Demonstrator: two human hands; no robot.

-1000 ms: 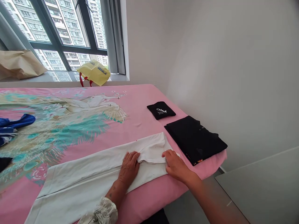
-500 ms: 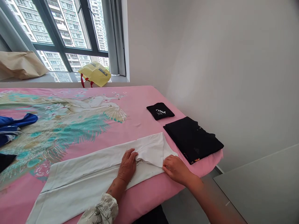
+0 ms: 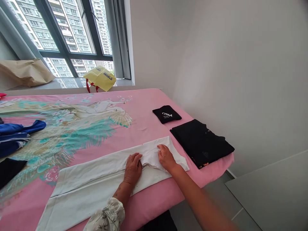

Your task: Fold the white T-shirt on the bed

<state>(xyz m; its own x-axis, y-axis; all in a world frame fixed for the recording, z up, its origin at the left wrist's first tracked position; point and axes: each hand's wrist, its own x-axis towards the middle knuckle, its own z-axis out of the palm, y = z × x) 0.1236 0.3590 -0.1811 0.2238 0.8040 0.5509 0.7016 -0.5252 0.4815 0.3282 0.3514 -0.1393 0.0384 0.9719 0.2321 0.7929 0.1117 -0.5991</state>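
White trousers (image 3: 96,184) lie lengthwise along the front of the bed, one leg laid on the other, with a crease and a raised fold near the middle. My left hand (image 3: 133,167) rests flat on them just left of that fold, fingers extended. On the wider right end, my right hand (image 3: 166,158) touches the cloth with its fingertips, fingers loosely bent and apart. Right of the trousers lies a folded black garment (image 3: 201,142). Behind it is a smaller folded black garment (image 3: 166,114) with white "CHINA" lettering.
A pink bedsheet (image 3: 144,106) with a bird pattern covers the bed. Blue clothing (image 3: 19,130) and a black cloth (image 3: 11,170) lie at the left. On the windowsill are a brown paper bag (image 3: 26,72) and a yellow bag (image 3: 102,78). A wall (image 3: 216,64) stands at the right.
My right hand has let go of the trousers' near right corner and moved up and left onto their top surface. My left hand stays in place on the cloth. The view has shifted slightly.
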